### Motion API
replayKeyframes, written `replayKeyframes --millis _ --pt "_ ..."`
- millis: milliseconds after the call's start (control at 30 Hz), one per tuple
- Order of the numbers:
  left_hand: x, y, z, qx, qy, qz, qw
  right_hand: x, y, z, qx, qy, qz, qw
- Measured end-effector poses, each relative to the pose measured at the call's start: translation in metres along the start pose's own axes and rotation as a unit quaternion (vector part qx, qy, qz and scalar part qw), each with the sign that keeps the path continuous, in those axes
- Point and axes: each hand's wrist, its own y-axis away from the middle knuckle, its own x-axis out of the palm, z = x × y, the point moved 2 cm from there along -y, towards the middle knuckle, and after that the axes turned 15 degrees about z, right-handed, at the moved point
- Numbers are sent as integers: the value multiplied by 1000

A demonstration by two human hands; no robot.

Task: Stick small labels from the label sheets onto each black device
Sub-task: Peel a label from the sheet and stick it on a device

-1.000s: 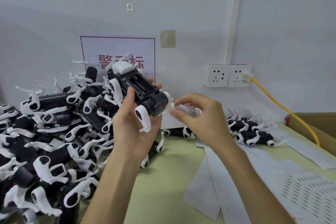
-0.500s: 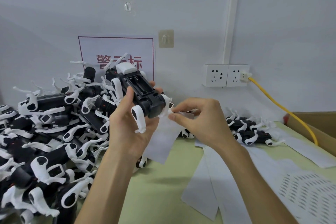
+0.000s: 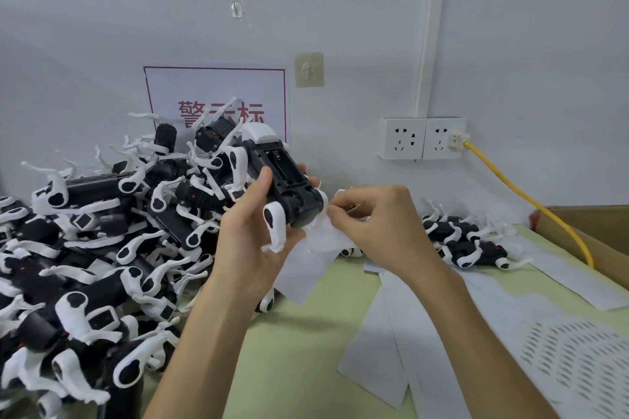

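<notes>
The black device [image 3: 288,188] is held off the surface [image 3: 306,357], in the middle of my view. Its long axis runs from far-left to near-right. The white head end points far-left, toward the wall; the black rear end points near-right. The underside, with an open recessed compartment, faces up toward the camera. One white leg hangs down on the near side.

The left hand [image 3: 252,241] is clamped on the device body: thumb across the near-left edge, fingers wrapped round the far side. The right hand [image 3: 377,224] has thumb and forefinger pinched together at the device's near-right end, on the upper edge of a label sheet [image 3: 306,272]. This sheet hangs crumpled below the device, between the two hands. I cannot tell whether a single label is between the fingertips.

To the left, a large heap of black devices with white legs [image 3: 102,231] covers the surface up to the wall and reaches the left forearm. To the right, beyond the right hand, a small group of the same devices [image 3: 466,243] lies near the wall. More label sheets [image 3: 384,350] lie flat under and to the right of the right forearm, overlapping one another. A white perforated sheet [image 3: 575,360] lies near-right.

A cardboard box [image 3: 599,231] stands at the far-right edge. A yellow cable [image 3: 524,199] runs from a double wall socket [image 3: 422,138] down behind the box. On the wall behind the heap hangs a red-bordered sign [image 3: 218,88], partly hidden by the devices.
</notes>
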Motion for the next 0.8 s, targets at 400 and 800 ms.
replayKeyframes --millis 400,800 --pt "0 4 -5 -8 -23 -8 1000 1 -2 5 -20 27 -4 999" --pt "0 9 2 -110 -64 109 986 -10 4 1 133 -119 202 963"
